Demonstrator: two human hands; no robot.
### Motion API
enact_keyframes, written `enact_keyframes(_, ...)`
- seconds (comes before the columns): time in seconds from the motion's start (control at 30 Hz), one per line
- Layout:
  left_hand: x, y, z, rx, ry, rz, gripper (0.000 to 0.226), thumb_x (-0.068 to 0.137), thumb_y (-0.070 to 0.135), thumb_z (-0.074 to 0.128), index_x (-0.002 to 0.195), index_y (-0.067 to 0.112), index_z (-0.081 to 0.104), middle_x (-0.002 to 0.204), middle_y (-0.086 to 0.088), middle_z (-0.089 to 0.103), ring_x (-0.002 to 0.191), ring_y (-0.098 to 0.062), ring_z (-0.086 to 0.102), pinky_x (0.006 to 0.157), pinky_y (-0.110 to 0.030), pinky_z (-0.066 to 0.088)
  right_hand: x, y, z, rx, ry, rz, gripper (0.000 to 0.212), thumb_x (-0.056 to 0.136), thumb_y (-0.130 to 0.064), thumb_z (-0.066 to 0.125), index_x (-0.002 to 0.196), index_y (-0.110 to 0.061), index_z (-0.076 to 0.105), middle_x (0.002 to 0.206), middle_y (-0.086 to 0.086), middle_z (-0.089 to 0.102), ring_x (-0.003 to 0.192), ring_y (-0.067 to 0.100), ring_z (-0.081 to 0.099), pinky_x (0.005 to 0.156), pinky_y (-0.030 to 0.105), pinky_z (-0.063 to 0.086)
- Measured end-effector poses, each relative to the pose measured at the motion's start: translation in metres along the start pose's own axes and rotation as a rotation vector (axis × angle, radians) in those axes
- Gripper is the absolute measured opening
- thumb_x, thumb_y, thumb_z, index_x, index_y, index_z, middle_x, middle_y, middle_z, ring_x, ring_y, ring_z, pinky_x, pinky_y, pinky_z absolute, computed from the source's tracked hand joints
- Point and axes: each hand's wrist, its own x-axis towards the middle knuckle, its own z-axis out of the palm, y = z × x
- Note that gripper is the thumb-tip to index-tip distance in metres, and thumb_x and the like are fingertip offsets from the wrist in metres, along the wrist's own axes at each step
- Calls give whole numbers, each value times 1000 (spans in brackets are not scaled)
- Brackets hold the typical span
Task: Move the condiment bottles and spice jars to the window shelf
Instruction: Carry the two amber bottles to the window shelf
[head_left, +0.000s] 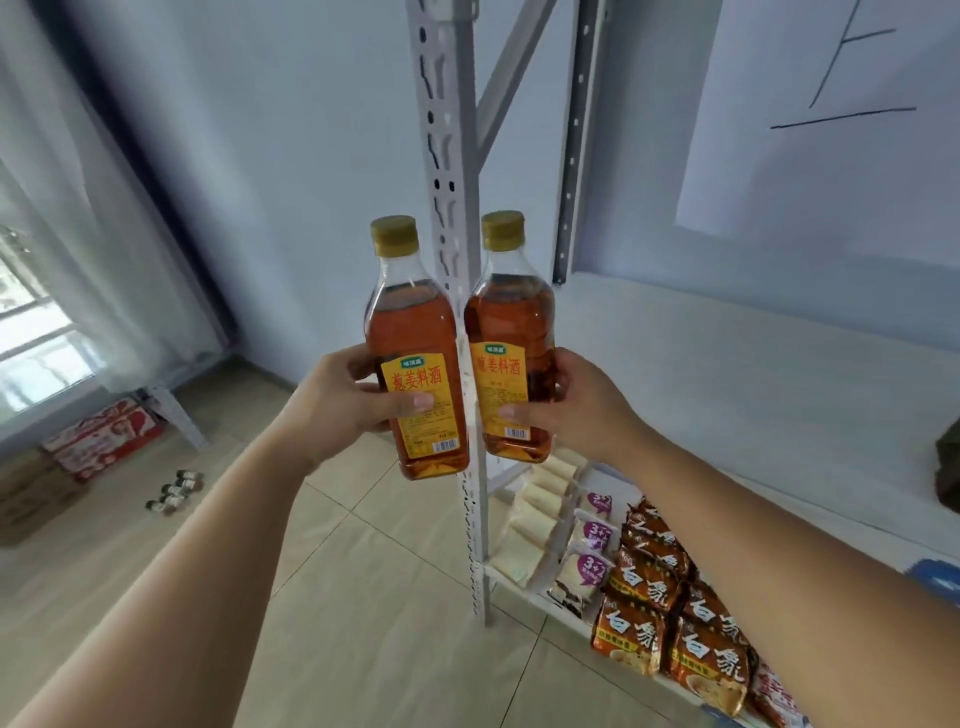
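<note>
Glossy clr plastic bottles, matt metal rack post, smooth tiles.

My left grip hides part of the label on one bottle. The floor jars are too blurred to read.

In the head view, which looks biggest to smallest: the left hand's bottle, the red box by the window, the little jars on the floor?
1. bottle in the left hand
2. red box
3. little jars
The bottle is nearest the camera, so it may really be smaller than the box.
</note>
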Motion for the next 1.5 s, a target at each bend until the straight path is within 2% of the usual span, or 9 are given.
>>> enact_keyframes(0.3,-32,-65,-149,6,128,-102,39,79,20,85,115,26,70,105,10,78,96,-15,77,87,-45,61,51,-67,146,50,-86,-38,70,68,-39,93,128,-28,59,118,-13,73,106,9,71,96,42,59)
enact_keyframes(0.47,-64,-101,-235,3,227,-144,38,79,18,86,113,26,70,103,12,79,91,-8,77,76,-30,59,80,-113,234,138,-177,-74,59,74,-34,91,124,-30,62,115,-15,74,103,7,72,89,31,61)
enact_keyframes(0.57,-84,-121,-279,-1,312,-171,36,79,16,86,110,26,71,102,12,79,88,-7,77,66,-22,58,98,-139,281,171,-241,-100,56,74,-37,91,122,-34,63,115,-16,75,106,7,72,93,38,61)
enact_keyframes(0.77,-106,-154,-343,-19,484,-237,35,79,16,85,109,28,71,103,11,78,91,-7,76,75,-31,59,137,-179,364,168,-361,-141,54,74,-40,90,120,-38,62,115,-17,74,109,10,70,98,45,58)
enact_keyframes(0.93,-105,-176,-386,-51,589,-280,39,78,15,87,112,24,71,103,8,79,92,-12,77,74,-32,59,178,-202,427,190,-485,-168,40,75,-30,91,100,-47,64,96,-32,74,99,1,70,95,38,57)
enact_keyframes(1.07,-87,-191,-426,-61,673,-299,44,71,19,89,111,22,72,103,5,79,93,-16,77,76,-36,59,224,-220,473,204,-593,-192,43,76,-31,91,107,-44,64,103,-27,75,104,1,69,99,41,56)
enact_keyframes(1.23,-57,-204,-479,-59,790,-320,50,61,30,90,108,24,74,104,2,79,95,-21,77,87,-48,60,288,-253,528,217,-673,-240,54,74,-31,92,119,-36,61,118,-14,73,114,13,68,103,48,54)
enact_keyframes(1.4,-20,-217,-521,-114,900,-273,56,61,24,96,111,14,72,103,-3,80,96,-25,77,89,-55,60,345,-286,568,223,-761,-291,57,77,-30,90,125,-32,59,120,-14,71,111,10,67,99,39,55)
enact_keyframes(1.5,-5,-228,-540,-99,928,-271,52,65,23,95,111,14,73,104,-3,80,96,-25,77,86,-51,61,369,-300,594,235,-799,-294,54,78,-26,89,122,-30,59,117,-14,71,108,9,67,92,34,55)
